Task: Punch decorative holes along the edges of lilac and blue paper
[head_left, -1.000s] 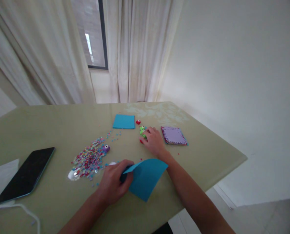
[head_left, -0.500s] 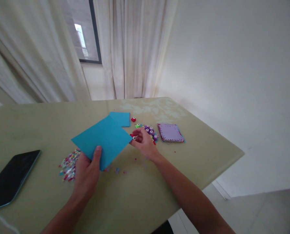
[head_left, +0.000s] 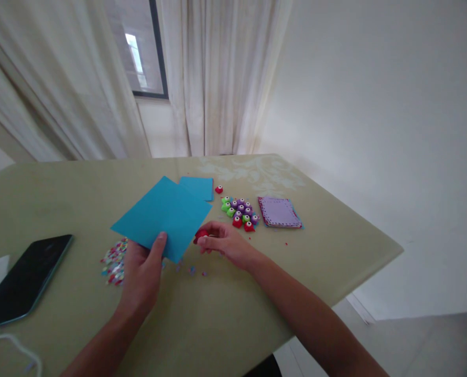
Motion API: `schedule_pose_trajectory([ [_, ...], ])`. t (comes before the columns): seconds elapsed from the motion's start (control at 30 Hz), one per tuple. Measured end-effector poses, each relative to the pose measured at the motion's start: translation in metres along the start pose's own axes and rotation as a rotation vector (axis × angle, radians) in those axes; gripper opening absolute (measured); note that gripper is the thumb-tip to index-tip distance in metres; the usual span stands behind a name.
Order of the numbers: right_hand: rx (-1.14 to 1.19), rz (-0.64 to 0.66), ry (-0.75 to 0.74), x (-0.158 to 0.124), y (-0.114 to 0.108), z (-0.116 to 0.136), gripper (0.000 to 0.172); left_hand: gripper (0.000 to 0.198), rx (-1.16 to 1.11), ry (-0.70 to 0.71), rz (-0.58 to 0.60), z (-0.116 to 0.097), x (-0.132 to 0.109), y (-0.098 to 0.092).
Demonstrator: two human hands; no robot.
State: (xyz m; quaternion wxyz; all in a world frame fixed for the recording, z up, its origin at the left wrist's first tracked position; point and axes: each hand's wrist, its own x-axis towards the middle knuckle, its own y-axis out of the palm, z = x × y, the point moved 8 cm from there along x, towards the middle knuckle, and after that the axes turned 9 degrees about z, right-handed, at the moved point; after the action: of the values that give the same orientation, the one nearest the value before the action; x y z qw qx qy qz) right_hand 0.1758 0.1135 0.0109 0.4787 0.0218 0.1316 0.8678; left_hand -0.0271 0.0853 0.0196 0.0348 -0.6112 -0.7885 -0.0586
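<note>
My left hand (head_left: 143,267) pinches a square of blue paper (head_left: 164,214) between thumb and fingers, tilted above the table. Close to the paper's right corner, my right hand (head_left: 225,242) is closed on a small red one-eyed figure (head_left: 202,234), partly covered by the fingers. Beyond that hand lies a cluster of small one-eyed figures (head_left: 241,209) in green, purple and red. A lone red figure (head_left: 219,189) sits farther back, beside a stack of blue paper squares (head_left: 197,187).
A lilac square with a stitched-looking border (head_left: 279,212) tops a small stack at the right. Colourful confetti pieces (head_left: 114,260) are heaped behind my left hand, with a few scattered nearer. At left lie a black tablet (head_left: 26,277) and a white cable (head_left: 17,343).
My right hand has drawn back from the cluster, left and nearer to me, with the red figure in its fingers. The blue paper has shifted slightly up and left.
</note>
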Motion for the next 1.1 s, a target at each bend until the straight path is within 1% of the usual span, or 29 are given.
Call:
schedule_pose_trajectory([
  [0.07, 0.02, 0.003, -0.015, 0.0, 0.002, -0.001, 0.051, 0.048, -0.037, -0.017, 0.0, -0.003, 0.0, 0.001],
  [0.13, 0.033, 0.005, -0.043, 0.0, 0.004, 0.0, 0.049, 0.053, -0.053, -0.042, -0.033, -0.004, -0.001, 0.0],
  [0.23, 0.028, 0.019, -0.071, -0.001, 0.007, 0.002, 0.046, 0.052, -0.033, -0.064, -0.086, -0.004, -0.002, -0.005],
  [0.33, 0.0, 0.032, -0.076, -0.002, 0.008, 0.003, 0.043, 0.051, -0.028, -0.058, -0.1, -0.003, -0.002, -0.006],
  [0.47, -0.015, 0.045, -0.059, -0.004, 0.011, 0.002, 0.042, 0.049, 0.004, -0.062, -0.089, -0.003, -0.003, -0.005],
  [0.67, -0.01, 0.091, -0.044, -0.005, 0.02, 0.001, 0.041, 0.045, -0.016, -0.052, -0.055, -0.011, -0.007, 0.002],
  [0.73, -0.014, 0.078, -0.058, -0.004, 0.02, 0.001, 0.042, 0.046, -0.017, -0.057, -0.045, -0.012, -0.007, 0.003],
  [0.87, -0.069, 0.011, -0.09, -0.004, 0.014, 0.0, 0.042, 0.048, 0.008, -0.06, -0.075, -0.012, -0.008, 0.0],
  [0.93, -0.106, -0.004, -0.093, -0.005, 0.012, 0.0, 0.044, 0.048, 0.014, -0.056, -0.065, -0.011, -0.008, 0.0],
  [1.0, -0.132, -0.004, -0.082, -0.005, 0.013, 0.001, 0.046, 0.047, 0.013, -0.049, -0.044, -0.01, -0.008, 0.001],
  [1.1, -0.141, 0.043, -0.044, -0.006, 0.018, 0.001, 0.049, 0.045, 0.014, -0.032, -0.027, -0.011, -0.008, 0.001],
])
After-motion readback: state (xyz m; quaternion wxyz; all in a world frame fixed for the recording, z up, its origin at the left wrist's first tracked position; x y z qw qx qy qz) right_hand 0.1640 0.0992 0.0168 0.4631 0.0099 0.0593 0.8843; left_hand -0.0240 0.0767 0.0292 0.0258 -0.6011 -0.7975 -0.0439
